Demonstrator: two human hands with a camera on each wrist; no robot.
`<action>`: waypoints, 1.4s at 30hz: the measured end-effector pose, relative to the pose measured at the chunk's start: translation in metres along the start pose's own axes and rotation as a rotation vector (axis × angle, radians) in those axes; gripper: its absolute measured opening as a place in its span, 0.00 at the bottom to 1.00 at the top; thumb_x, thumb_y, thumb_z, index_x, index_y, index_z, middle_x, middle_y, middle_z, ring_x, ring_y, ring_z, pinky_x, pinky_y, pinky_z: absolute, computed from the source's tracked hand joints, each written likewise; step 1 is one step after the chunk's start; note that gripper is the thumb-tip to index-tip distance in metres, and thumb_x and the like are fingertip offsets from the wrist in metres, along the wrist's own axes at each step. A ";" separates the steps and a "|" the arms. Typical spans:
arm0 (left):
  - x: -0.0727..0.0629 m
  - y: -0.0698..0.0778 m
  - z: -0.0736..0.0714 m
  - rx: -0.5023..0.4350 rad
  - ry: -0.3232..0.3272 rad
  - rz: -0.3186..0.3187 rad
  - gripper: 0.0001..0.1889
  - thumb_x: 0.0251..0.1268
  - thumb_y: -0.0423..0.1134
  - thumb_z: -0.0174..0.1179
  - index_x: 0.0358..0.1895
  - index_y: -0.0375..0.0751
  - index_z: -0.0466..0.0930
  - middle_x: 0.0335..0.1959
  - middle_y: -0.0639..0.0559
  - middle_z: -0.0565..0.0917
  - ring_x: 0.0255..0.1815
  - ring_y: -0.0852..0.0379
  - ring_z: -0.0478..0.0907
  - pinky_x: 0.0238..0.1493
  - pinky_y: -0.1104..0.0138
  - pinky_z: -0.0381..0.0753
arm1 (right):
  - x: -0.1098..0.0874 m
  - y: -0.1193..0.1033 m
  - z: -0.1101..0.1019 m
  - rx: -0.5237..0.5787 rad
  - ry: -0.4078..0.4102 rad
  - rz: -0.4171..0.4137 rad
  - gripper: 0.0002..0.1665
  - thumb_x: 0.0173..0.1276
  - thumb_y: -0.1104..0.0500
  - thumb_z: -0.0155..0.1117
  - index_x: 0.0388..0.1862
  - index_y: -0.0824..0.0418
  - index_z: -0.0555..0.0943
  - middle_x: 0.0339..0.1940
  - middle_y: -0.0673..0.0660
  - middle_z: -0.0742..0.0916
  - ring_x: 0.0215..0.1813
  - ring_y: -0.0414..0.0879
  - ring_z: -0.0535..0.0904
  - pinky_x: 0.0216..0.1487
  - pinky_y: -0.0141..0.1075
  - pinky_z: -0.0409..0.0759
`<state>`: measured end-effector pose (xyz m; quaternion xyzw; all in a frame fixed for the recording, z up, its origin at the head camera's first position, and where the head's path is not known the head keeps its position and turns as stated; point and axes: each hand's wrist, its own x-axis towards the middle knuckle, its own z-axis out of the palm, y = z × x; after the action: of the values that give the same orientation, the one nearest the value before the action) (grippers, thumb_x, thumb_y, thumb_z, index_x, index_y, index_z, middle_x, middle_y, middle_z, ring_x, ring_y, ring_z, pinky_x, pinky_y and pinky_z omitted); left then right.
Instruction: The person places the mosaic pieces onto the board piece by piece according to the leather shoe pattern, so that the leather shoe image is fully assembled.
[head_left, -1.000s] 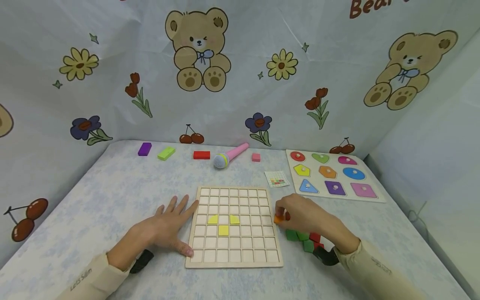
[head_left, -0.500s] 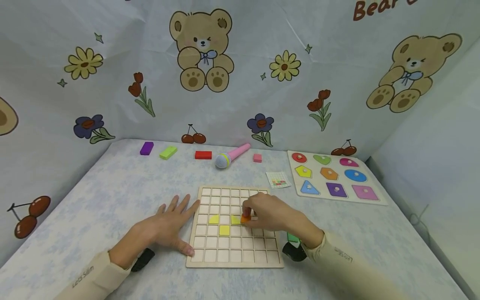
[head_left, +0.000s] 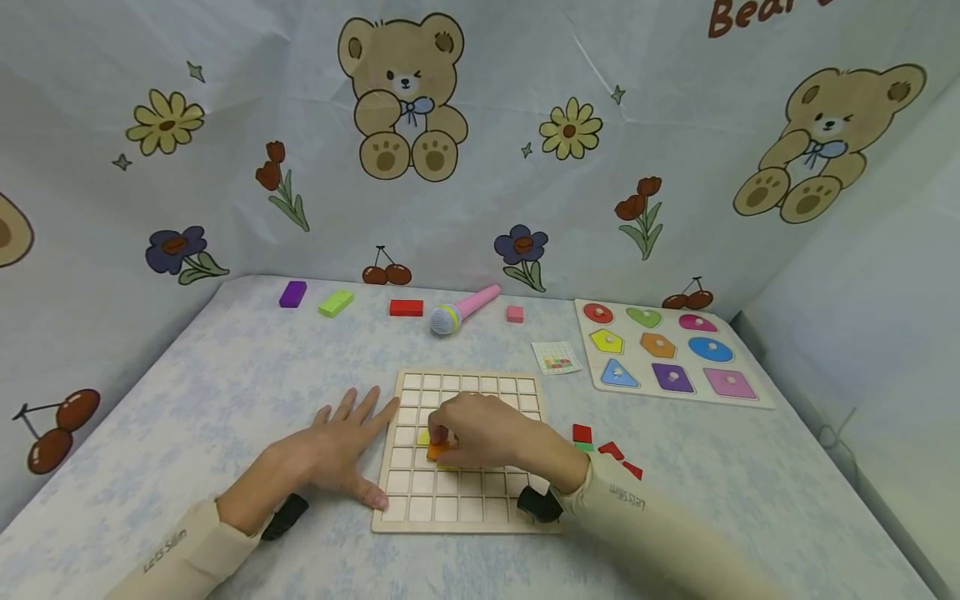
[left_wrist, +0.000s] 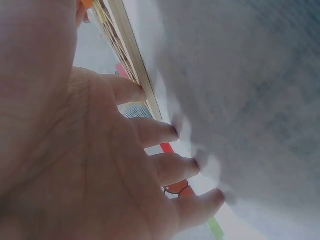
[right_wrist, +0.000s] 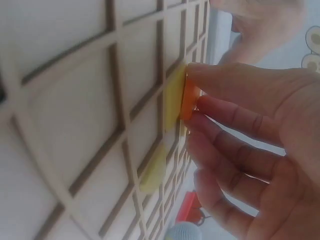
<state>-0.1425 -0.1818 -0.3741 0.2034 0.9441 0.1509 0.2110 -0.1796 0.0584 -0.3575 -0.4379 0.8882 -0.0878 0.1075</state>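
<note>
A wooden grid board (head_left: 465,527) lies flat on the table. My left hand (head_left: 333,457) rests with fingers spread, index fingertip and thumb right at the board's left edge. Over the board's left-middle cells, my right hand (head_left: 487,432) pinches an orange tile (head_left: 438,451) between thumb and fingers. In the right wrist view the orange tile sits close by a yellow square tile (right_wrist: 173,102) set in the grid. Another yellow tile (right_wrist: 154,170), with a rounded corner, lies in a nearby cell. The right hand covers part of the grid in the head view.
Right of the board lie several red tiles (head_left: 582,433) and a green tile (head_left: 584,447). A small pattern card (head_left: 556,358) and a knobbed shape puzzle (head_left: 675,354) are behind them. Along the back stand a toy microphone (head_left: 463,311) and purple (head_left: 293,294), lime (head_left: 336,303), red (head_left: 407,308) and pink (head_left: 515,314) blocks.
My right hand has carried the orange tile leftward from beside the board's right edge to its left-middle cells, uncovering the red tiles. The left hand has stayed at the board's edge.
</note>
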 end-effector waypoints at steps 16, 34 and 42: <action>0.002 -0.002 0.003 0.001 -0.010 -0.016 0.71 0.37 0.73 0.72 0.82 0.45 0.41 0.83 0.35 0.38 0.81 0.28 0.32 0.71 0.28 0.40 | -0.001 -0.021 0.004 -0.097 -0.039 -0.013 0.08 0.67 0.54 0.72 0.45 0.49 0.90 0.41 0.42 0.87 0.45 0.33 0.80 0.46 0.28 0.81; 0.001 0.000 0.000 0.009 -0.007 -0.009 0.71 0.38 0.70 0.73 0.82 0.43 0.41 0.82 0.33 0.38 0.80 0.26 0.32 0.70 0.27 0.40 | -0.065 0.017 0.000 0.036 0.008 0.053 0.14 0.68 0.53 0.69 0.51 0.52 0.87 0.48 0.44 0.86 0.47 0.37 0.81 0.49 0.34 0.81; 0.000 0.000 0.000 -0.006 -0.004 -0.001 0.70 0.39 0.70 0.73 0.82 0.42 0.41 0.82 0.32 0.39 0.80 0.26 0.32 0.70 0.27 0.39 | -0.093 0.048 -0.006 0.154 0.022 0.196 0.14 0.67 0.52 0.71 0.51 0.51 0.86 0.46 0.43 0.86 0.43 0.38 0.80 0.44 0.33 0.80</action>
<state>-0.1423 -0.1821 -0.3742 0.2027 0.9433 0.1533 0.2134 -0.1623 0.1616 -0.3529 -0.3385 0.9186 -0.1494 0.1391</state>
